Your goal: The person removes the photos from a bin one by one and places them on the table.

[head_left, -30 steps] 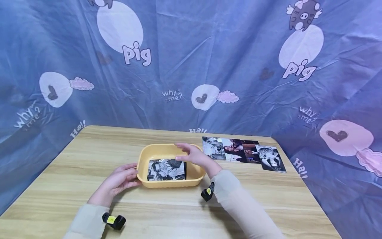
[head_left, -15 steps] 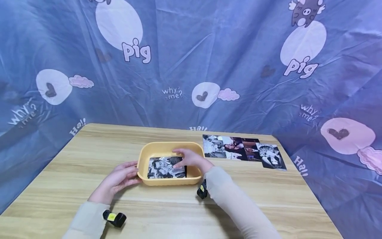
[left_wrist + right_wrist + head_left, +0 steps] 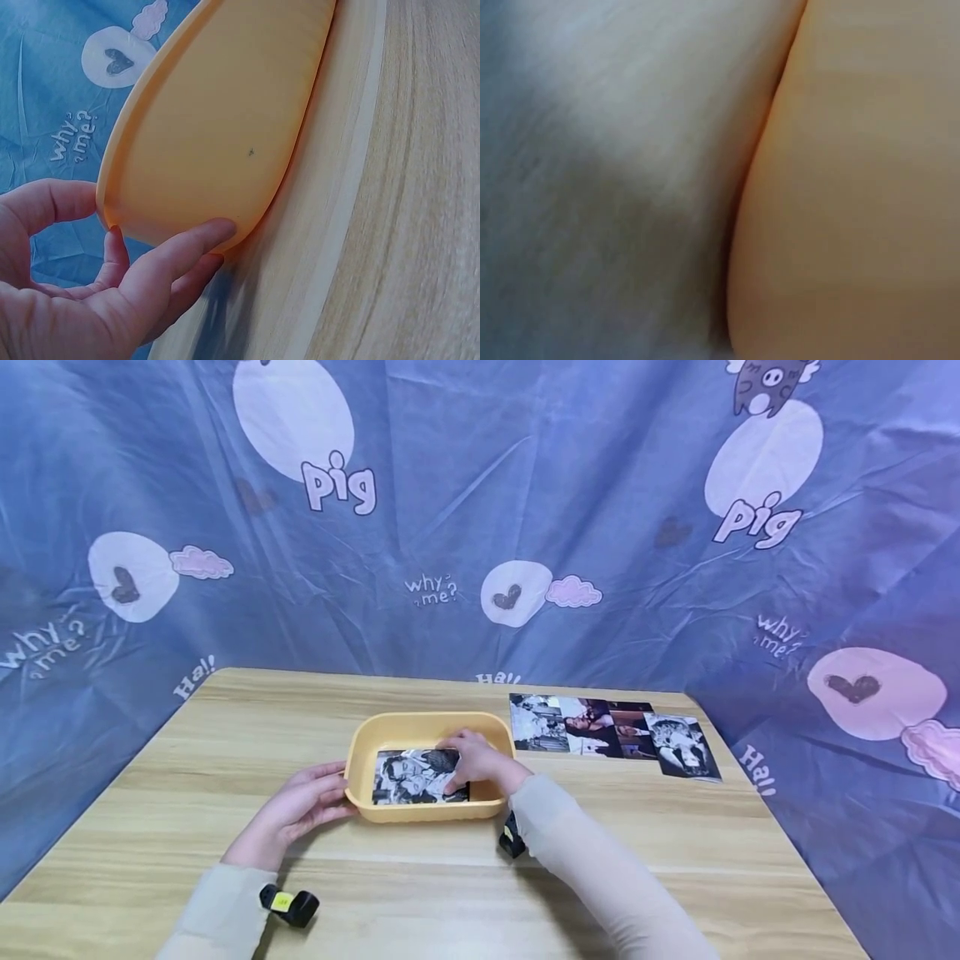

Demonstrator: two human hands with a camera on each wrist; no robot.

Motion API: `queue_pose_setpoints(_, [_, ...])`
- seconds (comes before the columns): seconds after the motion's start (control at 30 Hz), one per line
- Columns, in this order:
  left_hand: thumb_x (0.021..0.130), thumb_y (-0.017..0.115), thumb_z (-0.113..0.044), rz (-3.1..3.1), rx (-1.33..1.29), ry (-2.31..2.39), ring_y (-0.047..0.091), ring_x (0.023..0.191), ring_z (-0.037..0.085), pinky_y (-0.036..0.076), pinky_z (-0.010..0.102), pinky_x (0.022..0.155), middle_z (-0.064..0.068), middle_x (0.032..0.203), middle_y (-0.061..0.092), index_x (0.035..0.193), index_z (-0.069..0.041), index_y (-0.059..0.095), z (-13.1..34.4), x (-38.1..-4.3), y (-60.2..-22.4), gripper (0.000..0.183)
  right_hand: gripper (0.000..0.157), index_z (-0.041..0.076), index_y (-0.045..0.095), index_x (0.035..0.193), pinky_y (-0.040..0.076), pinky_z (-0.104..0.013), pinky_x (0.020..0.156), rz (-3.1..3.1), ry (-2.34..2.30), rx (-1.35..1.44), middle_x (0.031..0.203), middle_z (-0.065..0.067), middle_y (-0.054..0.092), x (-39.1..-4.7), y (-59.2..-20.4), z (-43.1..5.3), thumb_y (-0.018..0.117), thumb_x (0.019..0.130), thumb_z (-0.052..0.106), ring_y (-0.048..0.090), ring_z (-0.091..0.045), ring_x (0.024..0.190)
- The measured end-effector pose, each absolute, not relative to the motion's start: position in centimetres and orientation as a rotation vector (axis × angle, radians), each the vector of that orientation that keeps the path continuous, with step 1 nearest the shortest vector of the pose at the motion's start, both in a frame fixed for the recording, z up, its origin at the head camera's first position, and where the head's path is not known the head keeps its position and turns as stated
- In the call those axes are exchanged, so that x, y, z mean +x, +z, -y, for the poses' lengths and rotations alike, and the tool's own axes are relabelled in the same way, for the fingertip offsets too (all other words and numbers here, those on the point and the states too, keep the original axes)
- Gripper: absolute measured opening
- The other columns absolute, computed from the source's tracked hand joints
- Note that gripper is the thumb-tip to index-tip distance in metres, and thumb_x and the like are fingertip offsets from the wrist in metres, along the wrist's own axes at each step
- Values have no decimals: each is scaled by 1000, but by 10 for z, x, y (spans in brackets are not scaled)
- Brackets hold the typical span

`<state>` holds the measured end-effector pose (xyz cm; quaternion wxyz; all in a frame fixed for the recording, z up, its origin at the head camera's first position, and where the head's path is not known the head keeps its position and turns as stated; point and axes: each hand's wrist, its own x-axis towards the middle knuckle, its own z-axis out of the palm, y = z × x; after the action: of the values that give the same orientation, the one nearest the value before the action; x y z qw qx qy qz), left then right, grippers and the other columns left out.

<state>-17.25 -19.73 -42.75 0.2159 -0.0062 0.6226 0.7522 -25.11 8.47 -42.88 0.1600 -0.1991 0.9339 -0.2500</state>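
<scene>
- The yellow basin (image 3: 427, 812) sits on the worktop (image 3: 405, 885), its long sides facing twelve and six o'clock.
- A black-and-white photo (image 3: 408, 777) lies picture side up on the basin floor.
- Left hand (image 3: 307, 800) is at the basin's nine o'clock end, fingers loosely extended and fairly wide; the left wrist view shows the fingertips touching the rim and outer wall.
- Right hand (image 3: 480, 762) reaches over the rim from about four o'clock, thumb and fingers apart at the photo's three o'clock part; whether they grip it I cannot tell.
- Between two and three o'clock from the basin is a row of more photos: a black-and-white one (image 3: 537, 724) closest to it, a colour one (image 3: 590, 727), a partly covered dark one (image 3: 633, 731), and another black-and-white one (image 3: 684, 747) overlapping it at the far end.
- Blue printed cloth (image 3: 450, 643) hangs beyond the worktop at twelve o'clock.
</scene>
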Motion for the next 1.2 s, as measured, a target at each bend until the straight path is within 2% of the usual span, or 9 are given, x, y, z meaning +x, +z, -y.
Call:
queue_pose_setpoints(0.37, [93,49,-1,-1721,-40,2086,68,96,14,59,35,90,11,112,66,146,17,8,196,-171,-426,70,75,9,57,125,38,-44,113,-2761,-741,-616,134,-14,51,-250,-432,-84,92,58,13,43,-34,126])
queue_pose_setpoints(0.57, [93,48,0,-1715,-28,2097,68,96,13,59,35,89,10,110,67,145,18,8,197,-171,-426,69,72,5,54,120,40,-46,112,-2781,-860,-587,128,-15,56,-252,-430,-83,91,57,8,47,-36,122])
queue_pose_setpoints(0.87, [93,48,0,-1719,-29,2098,68,96,15,59,35,89,15,115,65,145,18,7,196,-172,-426,69,48,3,60,108,51,-40,99,-2862,-1163,-494,109,-12,63,-257,-430,-82,82,65,-4,58,-28,104])
queue_pose_setpoints(1.03, [94,49,0,-1715,-33,2091,68,96,15,59,35,89,13,113,66,146,17,7,196,-172,-427,69,43,4,61,107,52,-41,100,-2926,-1232,-375,109,-12,65,-258,-429,-83,81,69,-3,60,-30,105])
queue_pose_setpoints(1.2, [94,48,0,-1712,-20,2084,68,97,15,60,35,89,13,113,66,146,18,7,196,-171,-427,68,29,4,62,105,54,-41,95,-2945,-1317,-312,104,-14,68,-259,-425,-85,75,79,2,63,-30,100])
